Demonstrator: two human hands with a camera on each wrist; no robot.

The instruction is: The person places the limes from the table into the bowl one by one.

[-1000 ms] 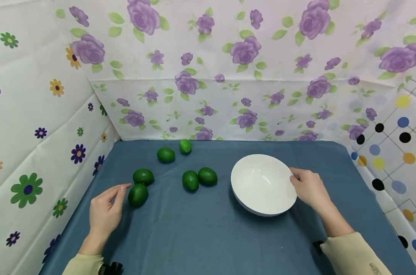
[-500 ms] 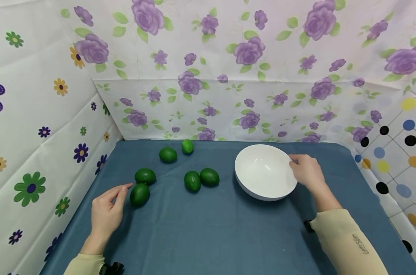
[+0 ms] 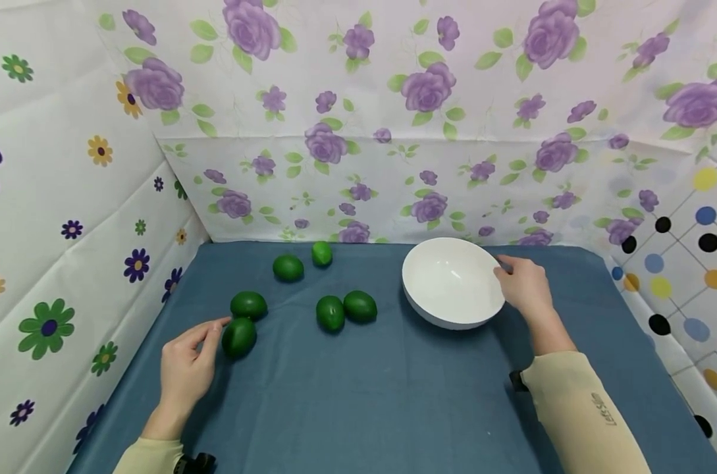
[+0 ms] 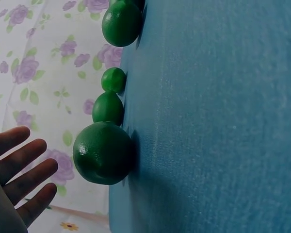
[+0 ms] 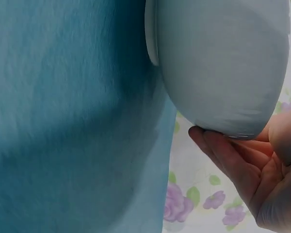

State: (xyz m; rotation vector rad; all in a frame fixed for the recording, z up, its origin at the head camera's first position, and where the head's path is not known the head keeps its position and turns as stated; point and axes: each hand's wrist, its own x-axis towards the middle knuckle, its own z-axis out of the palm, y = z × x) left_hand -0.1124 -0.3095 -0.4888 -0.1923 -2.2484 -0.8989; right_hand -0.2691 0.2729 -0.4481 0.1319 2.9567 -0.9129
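My right hand (image 3: 525,286) grips the right side of a white bowl (image 3: 453,283), fingers on its outer wall and thumb at the rim (image 5: 262,133). Nothing lies inside the bowl. Its foot ring (image 5: 151,31) faces the blue cloth in the right wrist view. On the left, my left hand (image 3: 186,365) hovers with loosely extended fingers (image 4: 26,158), beside a dark green lime-like fruit (image 3: 239,337). Another dark green fruit (image 3: 249,305) touches that one from behind. The left hand holds nothing.
Two dark green fruits, one left (image 3: 330,313) and one right (image 3: 361,307), lie side by side mid-table. Farther back are a dark green fruit (image 3: 288,268) and a smaller, brighter one (image 3: 321,253). Flowered sheets (image 3: 346,164) wall the blue-covered table (image 3: 364,408) at back and sides.
My right hand has carried the bowl toward the back of the table, and lately slightly left. The left hand has barely shifted, and the green fruits lie where they were.
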